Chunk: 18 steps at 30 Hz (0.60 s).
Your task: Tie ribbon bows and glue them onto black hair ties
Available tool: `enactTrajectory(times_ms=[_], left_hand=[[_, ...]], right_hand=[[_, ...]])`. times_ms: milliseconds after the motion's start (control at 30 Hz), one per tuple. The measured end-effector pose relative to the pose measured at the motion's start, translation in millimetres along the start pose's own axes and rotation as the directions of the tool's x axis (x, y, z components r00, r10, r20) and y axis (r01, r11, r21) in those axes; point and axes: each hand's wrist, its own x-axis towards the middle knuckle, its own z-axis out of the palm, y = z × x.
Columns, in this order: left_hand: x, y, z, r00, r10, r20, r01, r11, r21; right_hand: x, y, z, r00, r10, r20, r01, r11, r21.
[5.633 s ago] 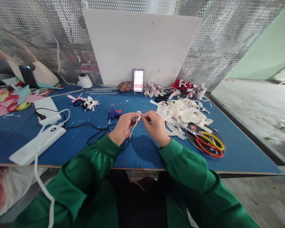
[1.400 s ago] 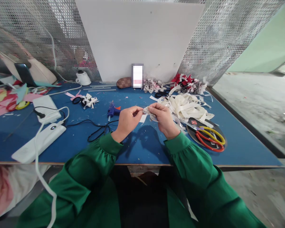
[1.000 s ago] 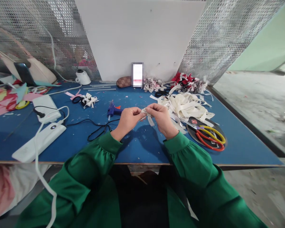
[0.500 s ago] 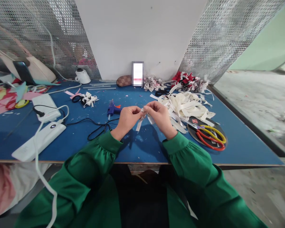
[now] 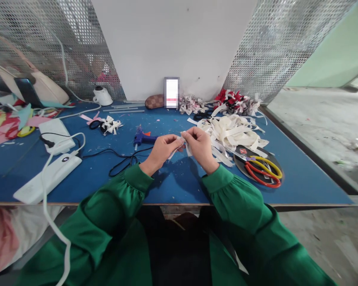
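The pale strip (image 5: 189, 151) has moved since the preceding frame: its left end slants nearer the left grip (image 5: 162, 150). Blue worktop (image 5: 155, 194) below; heap of cream ribbon (image 5: 235, 133) to the right. Left and right grip (image 5: 201, 148) both pinch the strip, held above the worktop. Judged light, soft, easily creased; take hold at the pinched middle, not the loose ends.

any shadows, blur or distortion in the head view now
Head view: soft shadows on the blue table below the left hand and right hand; head view: pinched white strip too small for fine detail; head view: upright screen pixelated; head view: floor looks soft.
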Motion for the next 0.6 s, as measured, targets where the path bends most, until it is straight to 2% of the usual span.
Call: enactTrajectory(times_ms=[100, 233, 333, 400, 467, 533, 600], left_hand=[[0.9, 1.2, -1.0, 0.999, -0.017, 0.041, 0.017, 1.0, 0.011], [0.8, 1.0, -1.5, 0.999, 0.014, 0.05, -0.015, 0.999, 0.029], [-0.9, 0.8, -1.7, 0.996, 0.088, 0.014, -0.089, 0.988, 0.122], [-2.5, 1.2, -2.4, 0.984, 0.179, -0.01, -0.168, 0.942, 0.291], [-3.4, 1.6, -3.6, 0.957, 0.289, 0.001, -0.256, 0.844, 0.471], [-2.9, 0.7, -4.6, 0.931, 0.362, 0.039, -0.318, 0.757, 0.57], [-0.8, -2.4, -4.6, 0.929, 0.367, 0.056, -0.332, 0.753, 0.569]], right_hand=[[1.2, -1.3, -2.5, 0.997, -0.017, 0.077, 0.016, 1.0, 0.012], [2.0, 1.0, -2.6, 0.983, 0.034, 0.18, -0.058, 0.99, 0.127], [-0.7, 1.1, -0.9, 0.989, 0.057, 0.138, -0.074, 0.99, 0.118], [-3.7, 0.6, 0.8, 0.997, 0.027, 0.076, -0.031, 0.998, 0.053], [-6.1, 1.2, 2.8, 0.999, 0.003, 0.042, -0.004, 1.0, 0.017], [-6.7, 3.3, 4.7, 0.998, 0.047, 0.045, -0.05, 0.996, 0.067], [-5.0, 6.0, 5.5, 0.985, 0.151, 0.09, -0.164, 0.972, 0.167]])
